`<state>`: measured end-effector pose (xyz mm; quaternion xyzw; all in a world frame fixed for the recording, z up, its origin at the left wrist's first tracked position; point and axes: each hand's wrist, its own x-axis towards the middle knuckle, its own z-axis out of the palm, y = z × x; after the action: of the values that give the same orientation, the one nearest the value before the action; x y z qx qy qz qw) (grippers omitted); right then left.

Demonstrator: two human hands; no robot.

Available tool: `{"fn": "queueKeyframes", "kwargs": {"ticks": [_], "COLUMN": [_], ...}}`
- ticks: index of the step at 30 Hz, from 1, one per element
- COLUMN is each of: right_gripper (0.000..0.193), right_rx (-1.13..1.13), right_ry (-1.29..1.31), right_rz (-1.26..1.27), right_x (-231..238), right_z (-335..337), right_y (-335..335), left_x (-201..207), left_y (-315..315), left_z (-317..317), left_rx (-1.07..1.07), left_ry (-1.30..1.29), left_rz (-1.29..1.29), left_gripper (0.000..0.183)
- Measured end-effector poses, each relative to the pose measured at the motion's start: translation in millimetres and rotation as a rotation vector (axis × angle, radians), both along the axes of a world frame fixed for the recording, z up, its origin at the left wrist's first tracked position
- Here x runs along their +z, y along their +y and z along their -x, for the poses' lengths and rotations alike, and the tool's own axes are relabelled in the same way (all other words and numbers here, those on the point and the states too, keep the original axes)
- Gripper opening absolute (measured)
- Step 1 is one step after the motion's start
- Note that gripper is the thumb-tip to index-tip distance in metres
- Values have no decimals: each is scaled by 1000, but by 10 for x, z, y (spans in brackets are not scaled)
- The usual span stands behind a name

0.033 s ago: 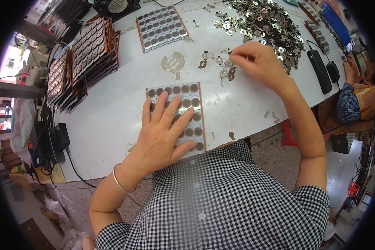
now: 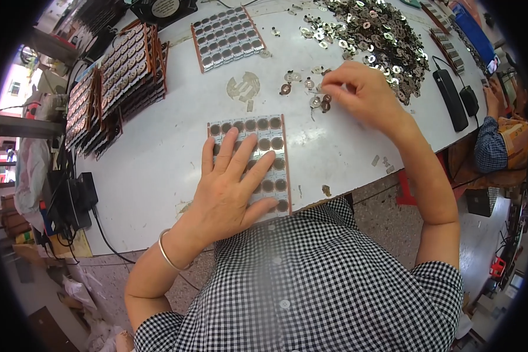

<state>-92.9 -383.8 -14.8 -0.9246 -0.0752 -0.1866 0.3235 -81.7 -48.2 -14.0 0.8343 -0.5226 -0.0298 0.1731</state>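
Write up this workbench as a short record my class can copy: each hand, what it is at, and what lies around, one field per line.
Left hand: spread flat on a panel of dark discs
Right hand: curled beside loose metal pieces; whether it grips one cannot be told
Beyond right hand: large pile of metal pieces
Far side: another panel
Left side: stacked panels
Right side: black device; another person's sleeve

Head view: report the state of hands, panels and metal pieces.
Left hand: spread, palm down
Right hand: curled, grip unclear
Near panel: flat, partly under left hand
Far panel: flat, uncovered
Left-side panels: stacked
Metal pieces: heaped, some scattered
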Motion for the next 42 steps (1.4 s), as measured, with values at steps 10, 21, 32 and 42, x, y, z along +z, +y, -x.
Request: {"fn": "queueKeyframes", "kwargs": {"ticks": [10, 21, 32, 42], "right_gripper": [15, 11, 18, 17], "right_rx": [16, 72, 123, -4], "right_ry": [39, 47, 258, 415], "right_rz": [169, 274, 76, -295], "right_x": [14, 147, 174, 176], "right_z": [59, 440, 347, 382], "right_y": [309, 540, 505, 622], "left_x": [3, 22, -16, -45], "left_y": [-134, -150, -168, -215], "left_z": [55, 111, 148, 155], "left_rx": [-26, 6, -35, -39], "left_ry": [14, 18, -110, -108], "left_rz": [20, 20, 60, 96], "left_gripper": [71, 94, 88, 88]}}
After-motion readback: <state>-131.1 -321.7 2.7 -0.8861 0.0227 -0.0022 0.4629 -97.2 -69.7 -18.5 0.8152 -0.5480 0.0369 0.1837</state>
